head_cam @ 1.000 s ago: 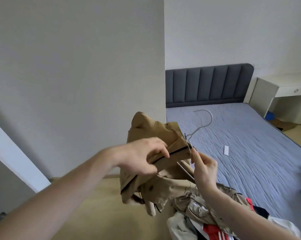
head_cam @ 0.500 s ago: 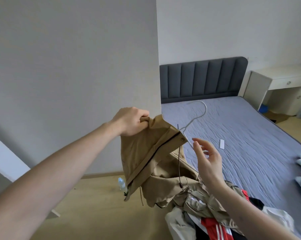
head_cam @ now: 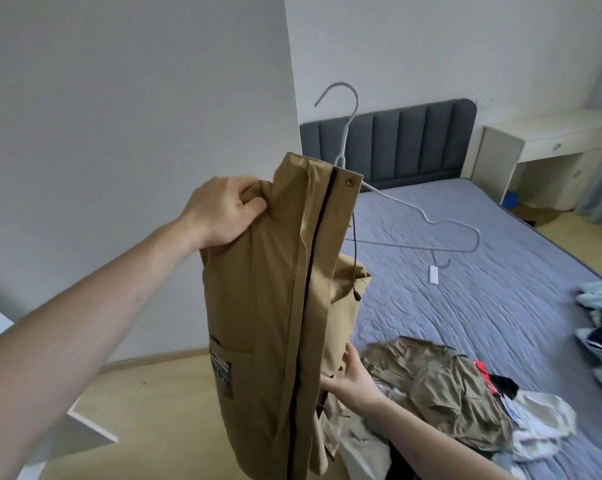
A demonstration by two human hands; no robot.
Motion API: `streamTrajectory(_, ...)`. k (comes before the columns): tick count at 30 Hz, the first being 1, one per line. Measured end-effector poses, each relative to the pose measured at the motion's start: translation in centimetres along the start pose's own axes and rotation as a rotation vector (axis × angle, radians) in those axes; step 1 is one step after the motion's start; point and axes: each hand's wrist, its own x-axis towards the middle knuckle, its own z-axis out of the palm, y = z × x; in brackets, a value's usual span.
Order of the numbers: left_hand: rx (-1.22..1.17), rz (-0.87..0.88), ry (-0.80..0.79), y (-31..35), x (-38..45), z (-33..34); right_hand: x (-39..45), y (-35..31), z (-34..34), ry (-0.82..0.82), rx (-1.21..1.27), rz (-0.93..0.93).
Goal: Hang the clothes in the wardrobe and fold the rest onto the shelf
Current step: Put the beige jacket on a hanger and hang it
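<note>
Tan jacket (head_cam: 275, 289) hangs above the bed's (head_cam: 465, 289) edge because your left hand (head_cam: 219, 211) grips its shoulder fabric over the hanger (head_cam: 344, 133), while your right hand (head_cam: 349, 379), fingers loosely spread, steadies the lower front so it drapes straight.

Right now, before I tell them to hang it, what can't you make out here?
Head view only:
- Left arm of the hanger: hidden inside the tan jacket.
- Right hand fingertips: behind the jacket's edge, grip unclear.
- Jacket hem: cut off by the bottom edge.
- Pocket label print: too blurred to read.
- Wardrobe and shelf: out of frame.
- Left hand grips the shoulder.
</note>
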Motion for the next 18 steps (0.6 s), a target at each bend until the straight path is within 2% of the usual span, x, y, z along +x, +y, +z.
streamTrajectory(2,-0.035,0.001,-0.01,0.3,-0.2,-0.8,1.7,-1.0,0.4,-0.008,0.014,-0.023)
streamTrajectory(8,-0.041,-0.035,-0.025,-1.8,-1.6,-3.9,5.2,-6.1,-3.5,0.196,0.24,0.093)
streamTrajectory(13,0.019,-0.057,-0.074,-4.4,-3.3,-5.3,5.4,-10.9,-8.2,0.17,0.297,-0.049)
streamTrajectory(18,0.267,-0.022,-0.169,-7.5,-5.2,-5.7,4.7,-17.8,-12.3,0.182,0.27,-0.177)
